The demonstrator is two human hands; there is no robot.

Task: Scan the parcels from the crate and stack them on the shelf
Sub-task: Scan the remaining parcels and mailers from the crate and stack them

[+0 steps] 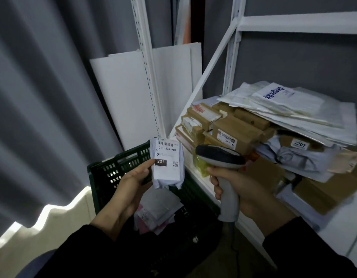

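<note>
Dark sleeves (83, 253) fill the bottom edge, one on each forearm. Far left, a grey curtain (43, 97) hangs in folds, with a pale strip of light along its hem. Next to it stands a dark green crate (113, 171) with slotted walls; loose parcels (155, 213), white and pinkish, lie in a heap inside it.

Above the crate the left hand (131, 183) grips a small grey-white parcel (167, 163) upright, thumb pressed on the left edge of its label (165, 157), fingers curled behind. The label faces the camera and carries a barcode, the code 231-239-K01, a black box reading 231 and a small QR square. Behind the parcel, white boards (123, 97) lean against the wall.

Just right of the parcel, and apart from it, is the dark-topped head of a grey scanner (223, 171). The right hand (239, 189) is wrapped round its handle, fingers closed on the front, and a cable runs down from the handle's foot.

Right of that stands a white metal shelf (338, 227). On it brown boxes (233, 133) are stacked close together, several with white labels, one marked 2207. White mailers (294, 105) lie in a sloping pile on top of the boxes, and more grey bags and cardboard sit beneath them toward the right.
</note>
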